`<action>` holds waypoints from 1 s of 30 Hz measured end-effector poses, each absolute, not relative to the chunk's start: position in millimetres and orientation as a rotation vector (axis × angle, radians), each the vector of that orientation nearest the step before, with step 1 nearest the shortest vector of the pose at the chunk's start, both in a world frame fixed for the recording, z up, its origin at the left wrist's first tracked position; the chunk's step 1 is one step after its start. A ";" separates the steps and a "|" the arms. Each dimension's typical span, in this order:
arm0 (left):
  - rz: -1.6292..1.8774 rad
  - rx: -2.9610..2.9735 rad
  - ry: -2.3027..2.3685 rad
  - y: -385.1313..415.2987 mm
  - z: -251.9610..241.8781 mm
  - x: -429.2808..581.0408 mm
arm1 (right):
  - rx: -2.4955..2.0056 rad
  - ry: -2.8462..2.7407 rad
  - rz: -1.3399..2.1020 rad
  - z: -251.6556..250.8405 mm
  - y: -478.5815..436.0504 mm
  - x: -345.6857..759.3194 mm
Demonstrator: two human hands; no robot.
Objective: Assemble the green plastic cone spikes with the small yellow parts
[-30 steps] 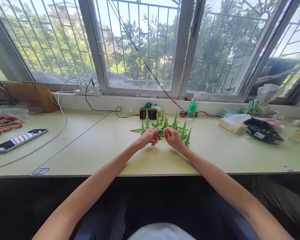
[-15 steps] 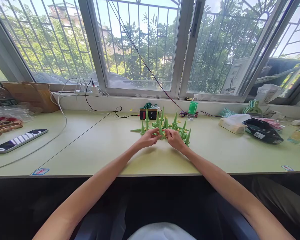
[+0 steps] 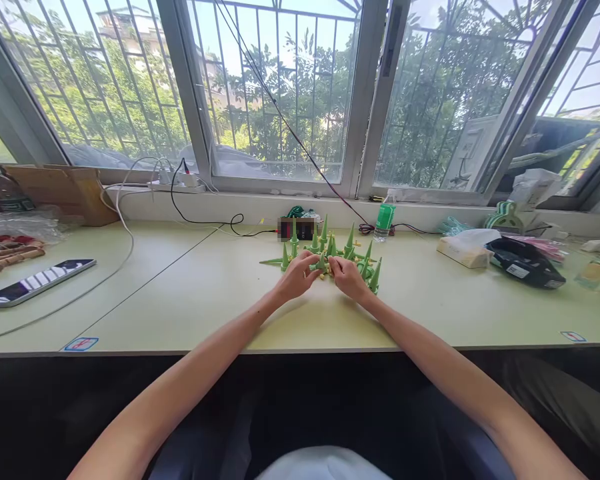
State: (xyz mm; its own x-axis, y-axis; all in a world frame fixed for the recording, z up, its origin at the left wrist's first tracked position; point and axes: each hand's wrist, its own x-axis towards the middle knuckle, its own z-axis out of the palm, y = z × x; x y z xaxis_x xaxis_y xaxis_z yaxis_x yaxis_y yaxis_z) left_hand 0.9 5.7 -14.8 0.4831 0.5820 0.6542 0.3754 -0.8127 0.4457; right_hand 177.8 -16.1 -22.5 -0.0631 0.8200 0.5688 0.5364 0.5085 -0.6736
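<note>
Green pointed cones [image 3: 350, 245] on round bases, with small yellow parts [image 3: 357, 244] among them, stand grouped on the table; one long green spike [image 3: 269, 261] points left. My left hand [image 3: 296, 277] is at the front of the group, its thumb and fingers closed around a green cone [image 3: 321, 263]. Close on its right, my right hand [image 3: 349, 279] is pinched shut, fingertips turned toward that cone. Whatever sits in the right fingers is too small and hidden to name. More cones [image 3: 374, 277] stand just behind and right of my right hand.
Behind the cones is a dark device [image 3: 298, 229], partly blurred, on a black cable. A green-labelled bottle [image 3: 385, 217] stands near the sill. Tissues [image 3: 464, 248] and a black pouch [image 3: 525, 262] lie right; a phone [image 3: 40, 281] lies left. The table edge [image 3: 320, 349] runs under my forearms.
My left hand has shifted slightly, its fingers now reaching over the cone, whose tip sits lower than before. My right hand stays almost in place.
</note>
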 end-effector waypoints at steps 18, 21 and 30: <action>0.862 1.738 0.817 1.1 -4.2 2.1 | -1.109 -1.769 0.268 -17.5 -25.6 176.3; 0.877 1.744 0.808 -0.1 -2.8 1.7 | -1.117 -1.773 0.275 -18.0 -25.5 177.2; 0.884 1.996 0.842 -7.0 2.3 -1.3 | -1.125 -1.803 0.240 -21.2 -22.6 180.0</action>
State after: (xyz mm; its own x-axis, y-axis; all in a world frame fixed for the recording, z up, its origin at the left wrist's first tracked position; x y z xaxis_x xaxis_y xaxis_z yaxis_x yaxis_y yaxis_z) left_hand -1.3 -7.0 2.3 0.5384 0.7920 0.2878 0.2491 -0.4759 0.8435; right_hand 180.0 -22.6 -21.2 -0.1121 0.7768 0.6197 0.5876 0.5548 -0.5890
